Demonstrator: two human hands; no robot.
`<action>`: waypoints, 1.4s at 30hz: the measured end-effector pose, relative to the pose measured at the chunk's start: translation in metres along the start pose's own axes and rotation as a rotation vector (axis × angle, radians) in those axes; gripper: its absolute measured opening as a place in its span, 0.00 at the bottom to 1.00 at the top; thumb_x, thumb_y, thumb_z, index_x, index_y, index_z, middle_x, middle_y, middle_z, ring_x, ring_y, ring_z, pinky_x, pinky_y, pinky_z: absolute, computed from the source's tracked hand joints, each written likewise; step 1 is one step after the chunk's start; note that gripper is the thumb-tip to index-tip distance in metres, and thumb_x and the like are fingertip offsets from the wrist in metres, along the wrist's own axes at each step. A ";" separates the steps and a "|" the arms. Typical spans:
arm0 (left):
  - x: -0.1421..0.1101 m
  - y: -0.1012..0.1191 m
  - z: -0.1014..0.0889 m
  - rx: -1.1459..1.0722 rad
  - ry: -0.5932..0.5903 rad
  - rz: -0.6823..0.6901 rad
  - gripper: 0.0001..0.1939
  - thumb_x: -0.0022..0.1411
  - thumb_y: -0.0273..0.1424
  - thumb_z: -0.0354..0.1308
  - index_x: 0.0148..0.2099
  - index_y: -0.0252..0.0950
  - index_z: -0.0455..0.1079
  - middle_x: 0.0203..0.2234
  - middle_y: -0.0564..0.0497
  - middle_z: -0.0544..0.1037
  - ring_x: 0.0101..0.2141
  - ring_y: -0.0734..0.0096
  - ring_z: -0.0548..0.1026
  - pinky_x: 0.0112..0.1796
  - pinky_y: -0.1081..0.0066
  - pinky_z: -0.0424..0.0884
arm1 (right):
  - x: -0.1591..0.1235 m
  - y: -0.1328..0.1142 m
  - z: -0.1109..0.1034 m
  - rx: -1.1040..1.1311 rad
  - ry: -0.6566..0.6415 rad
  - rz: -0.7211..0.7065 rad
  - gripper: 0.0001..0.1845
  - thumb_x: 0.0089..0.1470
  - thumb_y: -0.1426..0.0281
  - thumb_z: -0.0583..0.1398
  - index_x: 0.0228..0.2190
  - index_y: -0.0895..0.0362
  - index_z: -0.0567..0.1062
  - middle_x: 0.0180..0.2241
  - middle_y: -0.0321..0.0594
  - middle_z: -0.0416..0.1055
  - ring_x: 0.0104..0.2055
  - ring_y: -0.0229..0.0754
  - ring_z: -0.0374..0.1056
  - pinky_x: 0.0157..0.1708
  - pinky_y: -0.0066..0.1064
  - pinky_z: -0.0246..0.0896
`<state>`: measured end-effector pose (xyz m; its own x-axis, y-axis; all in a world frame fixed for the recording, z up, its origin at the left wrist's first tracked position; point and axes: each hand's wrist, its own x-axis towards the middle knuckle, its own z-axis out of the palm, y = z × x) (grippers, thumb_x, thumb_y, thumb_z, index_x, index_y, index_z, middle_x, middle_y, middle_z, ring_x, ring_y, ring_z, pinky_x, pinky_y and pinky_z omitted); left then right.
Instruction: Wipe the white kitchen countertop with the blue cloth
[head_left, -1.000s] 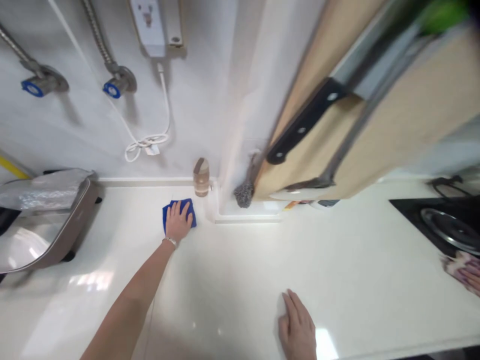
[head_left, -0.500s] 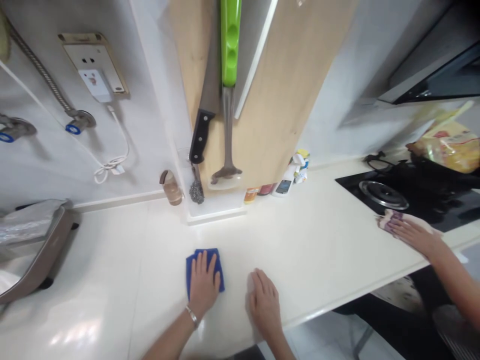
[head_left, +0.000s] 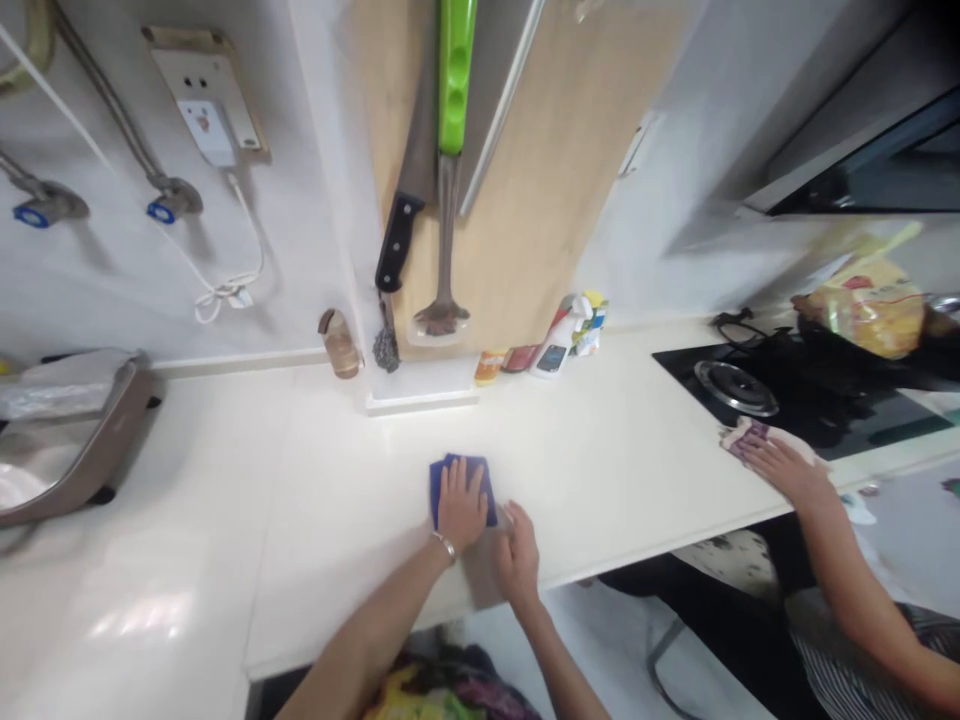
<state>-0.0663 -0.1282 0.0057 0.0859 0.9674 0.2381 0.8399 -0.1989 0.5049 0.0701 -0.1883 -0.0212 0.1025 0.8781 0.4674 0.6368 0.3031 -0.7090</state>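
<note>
My left hand (head_left: pixel 461 508), with a silvery bracelet at the wrist, lies flat and open on a folded blue cloth (head_left: pixel 486 490), pressing it to the white counter (head_left: pixel 352 540). Just right of the cloth is my right hand (head_left: pixel 517 555), near the counter's front edge. Its fingers are loosely bent, the thumb is apart from them, and nothing shows in its grasp.
At right, another person's hand (head_left: pixel 784 470) rests on a white and purple cloth (head_left: pixel 739 438) beside the black stove (head_left: pixel 825 410). A spray bottle (head_left: pixel 559 345) stands at the wall. A knife (head_left: pixel 399 240) and green-handled utensil (head_left: pixel 454 90) hang ahead.
My left hand and the blue cloth have moved right across the counter, close to my right hand. My right hand has turned and its fingers are more bent. The view has shifted slightly.
</note>
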 end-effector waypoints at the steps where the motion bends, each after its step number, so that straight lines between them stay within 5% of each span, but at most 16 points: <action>1: -0.003 -0.007 -0.006 -0.067 0.000 0.009 0.28 0.70 0.33 0.43 0.70 0.34 0.57 0.70 0.36 0.55 0.69 0.54 0.52 0.66 0.46 0.54 | 0.006 -0.006 0.001 -0.040 -0.016 -0.044 0.24 0.63 0.69 0.47 0.58 0.59 0.65 0.60 0.53 0.65 0.63 0.50 0.61 0.60 0.52 0.63; 5: -0.032 -0.065 -0.047 -0.194 0.124 -0.049 0.28 0.72 0.32 0.39 0.71 0.34 0.50 0.71 0.38 0.50 0.70 0.64 0.51 0.66 0.55 0.57 | 0.034 -0.032 0.024 -0.269 -0.152 -0.177 0.27 0.64 0.70 0.47 0.62 0.59 0.61 0.66 0.52 0.57 0.70 0.51 0.49 0.65 0.53 0.54; 10: -0.069 -0.148 -0.106 0.040 0.220 -0.344 0.29 0.70 0.33 0.42 0.69 0.26 0.54 0.69 0.32 0.54 0.71 0.55 0.47 0.67 0.47 0.51 | 0.050 -0.050 0.063 -0.514 -0.432 -0.253 0.29 0.64 0.66 0.48 0.65 0.56 0.60 0.69 0.45 0.52 0.72 0.60 0.40 0.68 0.64 0.36; 14: -0.090 -0.177 -0.135 0.192 0.255 -0.583 0.31 0.69 0.34 0.42 0.68 0.19 0.55 0.67 0.25 0.56 0.70 0.45 0.47 0.66 0.42 0.48 | 0.041 -0.042 0.066 -0.550 -0.494 -0.276 0.30 0.64 0.65 0.48 0.66 0.56 0.59 0.70 0.44 0.51 0.72 0.61 0.39 0.68 0.65 0.29; 19: -0.103 -0.181 -0.144 0.233 0.279 -0.684 0.31 0.67 0.33 0.43 0.67 0.20 0.58 0.68 0.26 0.55 0.70 0.44 0.48 0.66 0.43 0.48 | 0.041 0.005 0.018 -0.570 -0.523 -0.390 0.32 0.63 0.65 0.49 0.67 0.51 0.57 0.70 0.38 0.50 0.73 0.57 0.40 0.69 0.60 0.32; 25: -0.083 -0.179 -0.128 0.340 0.275 -0.833 0.36 0.67 0.40 0.40 0.67 0.17 0.56 0.68 0.24 0.53 0.69 0.37 0.48 0.65 0.39 0.47 | 0.074 0.072 -0.024 -0.733 -0.373 -0.228 0.31 0.63 0.65 0.48 0.66 0.52 0.59 0.69 0.40 0.53 0.72 0.56 0.43 0.68 0.59 0.34; 32: -0.073 -0.159 -0.116 0.568 0.434 -0.687 0.38 0.67 0.41 0.38 0.66 0.13 0.55 0.65 0.18 0.55 0.69 0.32 0.46 0.62 0.34 0.49 | 0.130 0.096 -0.001 -0.755 -0.301 -0.172 0.31 0.63 0.64 0.47 0.66 0.53 0.60 0.69 0.40 0.55 0.71 0.55 0.44 0.69 0.58 0.31; 42: -0.070 -0.165 -0.119 0.618 0.383 -0.699 0.37 0.65 0.41 0.40 0.68 0.20 0.54 0.63 0.22 0.60 0.67 0.34 0.52 0.59 0.35 0.56 | 0.250 0.118 0.057 -0.695 -0.338 -0.144 0.31 0.63 0.62 0.45 0.66 0.53 0.61 0.68 0.41 0.57 0.70 0.57 0.45 0.69 0.57 0.29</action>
<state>-0.2748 -0.1819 0.0044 -0.6187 0.6990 0.3587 0.7761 0.6147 0.1409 0.1273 0.0880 -0.0186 -0.1846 0.9466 0.2642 0.9696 0.2194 -0.1084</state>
